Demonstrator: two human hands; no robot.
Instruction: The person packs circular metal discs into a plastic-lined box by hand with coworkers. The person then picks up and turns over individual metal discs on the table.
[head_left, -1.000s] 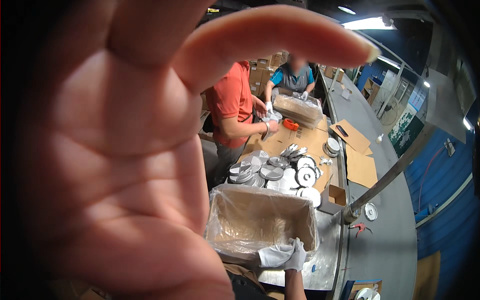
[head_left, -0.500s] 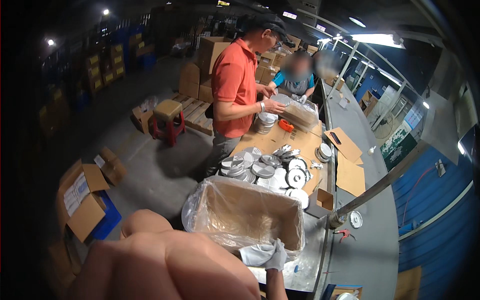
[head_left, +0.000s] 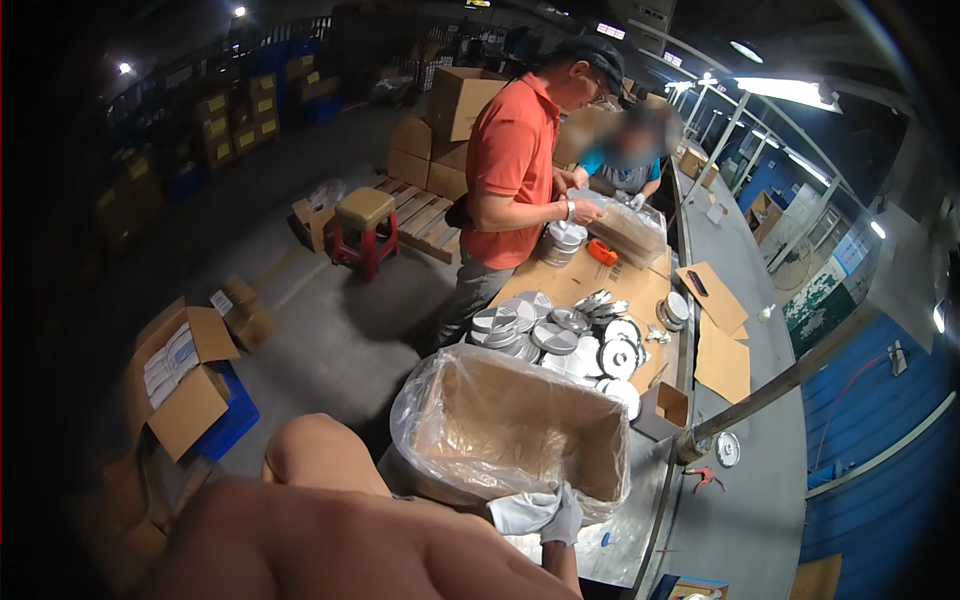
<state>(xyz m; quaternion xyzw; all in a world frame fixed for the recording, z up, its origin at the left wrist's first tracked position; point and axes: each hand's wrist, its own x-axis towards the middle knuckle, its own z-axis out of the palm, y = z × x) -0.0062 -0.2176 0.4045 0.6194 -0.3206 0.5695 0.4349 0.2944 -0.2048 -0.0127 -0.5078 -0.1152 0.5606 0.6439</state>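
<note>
Very close to the lens, my bare left hand [head_left: 330,540] fills the lower left; its near surface is blurred and its fingers are hidden. My right hand [head_left: 564,517], in a white work glove, is closed at the near right rim of a cardboard box [head_left: 525,410]. It grips a limp white cloth piece that looks like a loose glove [head_left: 517,513]. A clear plastic bag [head_left: 420,400] lines the box and folds over its rim. Beyond the box are several grey and white round discs [head_left: 510,318] and white rings [head_left: 618,357].
A co-worker in an orange shirt [head_left: 512,150] handles a plastic-lined box [head_left: 630,228] across the table; another person [head_left: 625,175] works beyond. On the right runs a grey bench [head_left: 750,440] with red pliers [head_left: 706,478] and a slanted post [head_left: 780,385]. A stool [head_left: 365,215] and open carton [head_left: 180,375] stand left.
The whole view has shifted, so the scene sits farther right. My left hand sits a little lower in the picture. My right hand stays by the box rim with the white cloth piece.
</note>
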